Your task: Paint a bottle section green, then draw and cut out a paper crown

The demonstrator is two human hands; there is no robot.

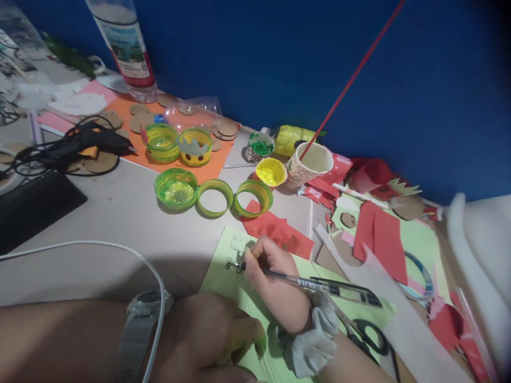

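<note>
My right hand (271,271), a grey scrunchie (317,340) on its wrist, pinches a clear-barrelled black pen (287,277) with its cap on the back end. The pen tip touches light green paper (223,282), beside small black drawn shapes. Nearer the camera, my left hand (211,335) rests on the same paper, fingers bent and apart, one fingertip stained green. A watch (138,335) is on that wrist, and a white cable (155,276) crosses over it. Scissors (373,338) with black handles lie beneath the right forearm, partly hidden by it.
Green-yellow painted rings (214,198) and cups sit beyond the paper. Behind stand paint cups (271,173), a paper cup (309,165) with a red stick, and an upright bottle (130,53). A glue gun (96,138) lies left; red paper scraps (383,239) and tape lie right.
</note>
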